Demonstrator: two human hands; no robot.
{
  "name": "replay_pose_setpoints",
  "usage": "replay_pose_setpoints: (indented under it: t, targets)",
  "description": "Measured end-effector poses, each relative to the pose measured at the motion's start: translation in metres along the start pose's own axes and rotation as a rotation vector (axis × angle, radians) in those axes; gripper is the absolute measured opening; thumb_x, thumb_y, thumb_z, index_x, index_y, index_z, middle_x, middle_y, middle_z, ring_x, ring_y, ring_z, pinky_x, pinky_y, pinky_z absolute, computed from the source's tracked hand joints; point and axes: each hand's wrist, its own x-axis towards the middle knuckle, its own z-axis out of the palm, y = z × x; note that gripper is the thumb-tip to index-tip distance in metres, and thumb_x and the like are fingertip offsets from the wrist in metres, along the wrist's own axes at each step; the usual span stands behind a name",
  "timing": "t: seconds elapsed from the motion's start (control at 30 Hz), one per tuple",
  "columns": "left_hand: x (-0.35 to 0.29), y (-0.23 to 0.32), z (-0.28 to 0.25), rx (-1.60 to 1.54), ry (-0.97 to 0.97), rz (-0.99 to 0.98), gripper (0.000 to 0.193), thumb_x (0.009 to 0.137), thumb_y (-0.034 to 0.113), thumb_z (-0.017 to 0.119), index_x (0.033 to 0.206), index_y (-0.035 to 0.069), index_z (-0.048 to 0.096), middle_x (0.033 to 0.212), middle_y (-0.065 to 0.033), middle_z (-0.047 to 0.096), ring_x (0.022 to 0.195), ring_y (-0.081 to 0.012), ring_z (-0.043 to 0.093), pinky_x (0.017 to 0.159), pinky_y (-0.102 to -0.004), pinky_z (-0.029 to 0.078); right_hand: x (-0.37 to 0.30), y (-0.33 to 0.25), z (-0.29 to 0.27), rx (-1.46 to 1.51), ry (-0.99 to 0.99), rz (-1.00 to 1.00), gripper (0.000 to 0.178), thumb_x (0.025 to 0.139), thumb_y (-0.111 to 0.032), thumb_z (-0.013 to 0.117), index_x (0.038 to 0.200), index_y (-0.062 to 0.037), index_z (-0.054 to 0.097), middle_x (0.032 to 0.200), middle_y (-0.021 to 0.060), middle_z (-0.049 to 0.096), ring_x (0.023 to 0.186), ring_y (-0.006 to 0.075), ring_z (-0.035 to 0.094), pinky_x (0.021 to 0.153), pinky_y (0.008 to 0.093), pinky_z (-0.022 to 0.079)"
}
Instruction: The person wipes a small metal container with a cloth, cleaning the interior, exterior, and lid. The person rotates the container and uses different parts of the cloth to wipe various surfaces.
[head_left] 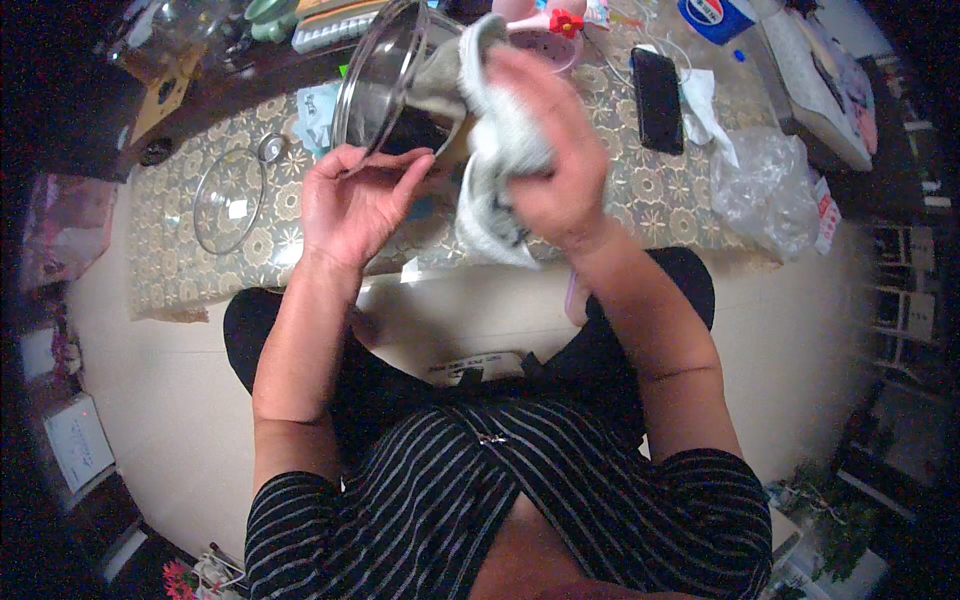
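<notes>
Left hand (350, 208), fingers pinching the edge of a clear round glass-looking bowl (385, 85), blurred right hand (562, 165), fingers gripping a pale grey-green cloth (505, 140), brown floral-patterned tabletop (640, 195) below

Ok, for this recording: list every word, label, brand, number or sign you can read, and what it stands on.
Blue container, top right: printed emblem; I don't copy brand marks.
Pale panel between the legs: dark lettering, too small to read reliably.
White box, lower left: marks too blurred to read.
Red-and-white wrapper, right: print too small.
</notes>
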Motion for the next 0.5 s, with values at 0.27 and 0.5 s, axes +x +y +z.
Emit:
replay_pose_setpoints:
  t: [0.27, 0.5]
  targets:
    - [-0.001, -0.026, -0.008, -0.022, 0.004, -0.035, 0.039, 0.085, 0.006, 0.050, 0.121, -0.009, 0.052, 0.120, -0.0253, 0.059, 0.116, -0.0382, 0.057, 0.101, -0.0499, 0.049, -0.019, -0.018, 0.031, -0.172, -0.093, -0.117, 0.085, 0.065, -0.022, 0.072, 0.141, -0.0006, 0.042, 0.151, 0.0183, 0.035, 0.142, 0.0367, 0.032, 0.117, 0.0519, 0.022]
    - [-0.003, -0.034, 0.008, 0.173, 0.193, -0.145, 0.051, 0.073, -0.006, 0.047, 0.122, -0.018, 0.045, 0.124, -0.0325, 0.053, 0.117, -0.0452, 0.054, 0.100, -0.0561, 0.050, 0.000, 0.011, -0.005, 0.326, 0.028, 0.438, 0.044, 0.091, -0.024, 0.059, 0.126, 0.0015, 0.053, 0.109, 0.0198, 0.065, 0.104, 0.0304, 0.063, 0.093, 0.0382, 0.047]
